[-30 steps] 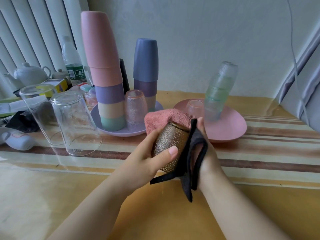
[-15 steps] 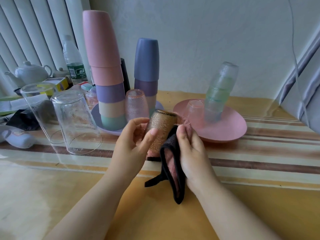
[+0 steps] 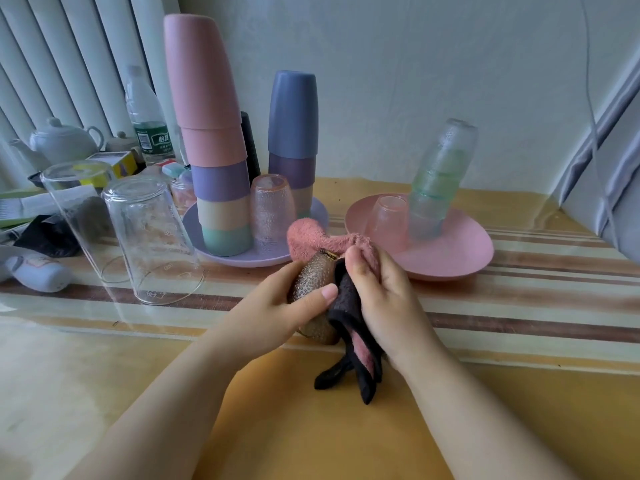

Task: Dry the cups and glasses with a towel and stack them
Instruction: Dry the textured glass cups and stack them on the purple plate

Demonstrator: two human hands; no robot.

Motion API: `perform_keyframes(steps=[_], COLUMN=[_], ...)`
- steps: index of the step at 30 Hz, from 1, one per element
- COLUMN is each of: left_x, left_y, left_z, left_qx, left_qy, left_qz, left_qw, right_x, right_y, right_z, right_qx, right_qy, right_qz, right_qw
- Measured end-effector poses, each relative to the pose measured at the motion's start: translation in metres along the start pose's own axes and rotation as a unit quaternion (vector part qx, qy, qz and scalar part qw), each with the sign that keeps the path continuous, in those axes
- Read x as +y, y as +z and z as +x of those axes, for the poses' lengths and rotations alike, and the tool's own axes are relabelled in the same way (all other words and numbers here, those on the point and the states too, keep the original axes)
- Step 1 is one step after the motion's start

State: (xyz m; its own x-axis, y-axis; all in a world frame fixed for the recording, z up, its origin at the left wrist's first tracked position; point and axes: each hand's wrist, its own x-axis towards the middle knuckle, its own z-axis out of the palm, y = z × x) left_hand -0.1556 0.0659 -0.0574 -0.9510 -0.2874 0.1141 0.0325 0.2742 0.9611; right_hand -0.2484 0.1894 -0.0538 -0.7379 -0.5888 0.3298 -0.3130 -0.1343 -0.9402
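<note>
At centre frame the left hand (image 3: 277, 306) is gripping a bronze textured glass (image 3: 311, 282) above the worktop (image 3: 485, 393), while the right hand (image 3: 384, 299) is pinching the pink-and-black towel (image 3: 311, 237) against the glass's rim.

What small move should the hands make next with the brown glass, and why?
Probably twist the brown glass in the left hand against the towel: the right hand holds the towel pushed into its mouth, so the inside is likely being wiped.
</note>
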Motion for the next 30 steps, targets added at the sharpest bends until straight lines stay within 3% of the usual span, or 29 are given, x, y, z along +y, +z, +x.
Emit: perform_keyframes(steps=[6, 10, 12, 15, 18, 21, 30], left_x=[-0.004, 0.002, 0.001, 0.004, 0.005, 0.01, 0.062], left_y=[0.009, 0.009, 0.007, 0.004, -0.007, -0.017, -0.047], left_z=[-0.001, 0.0, 0.001, 0.0, 0.005, 0.012, 0.067], left_qx=[0.035, 0.043, 0.081, 0.182, 0.313, 0.371, 0.413], left_qy=[-0.006, 0.033, 0.047, 0.048, 0.023, 0.002, 0.025], left_qz=[-0.068, -0.095, -0.104, -0.099, 0.002, 0.071, 0.223], left_qw=[0.997, 0.994, 0.99, 0.977, 0.949, 0.926, 0.883], right_x=[0.009, 0.016, 0.018, 0.02, 0.018, 0.018, 0.022], right_y=[0.0, 0.015, 0.017, 0.008, -0.007, -0.014, -0.013], right_z=[0.004, 0.003, 0.002, 0.003, 0.005, 0.006, 0.008], right_qx=[0.071, 0.045, 0.051, 0.074, 0.09, 0.089, 0.078], right_qy=[0.11, 0.216, 0.227, 0.141, 0.079, 0.063, 0.043], right_qz=[0.173, 0.237, 0.199, 0.023, -0.12, -0.135, -0.131], right_qw=[0.976, 0.946, 0.952, 0.987, 0.986, 0.985, 0.987])
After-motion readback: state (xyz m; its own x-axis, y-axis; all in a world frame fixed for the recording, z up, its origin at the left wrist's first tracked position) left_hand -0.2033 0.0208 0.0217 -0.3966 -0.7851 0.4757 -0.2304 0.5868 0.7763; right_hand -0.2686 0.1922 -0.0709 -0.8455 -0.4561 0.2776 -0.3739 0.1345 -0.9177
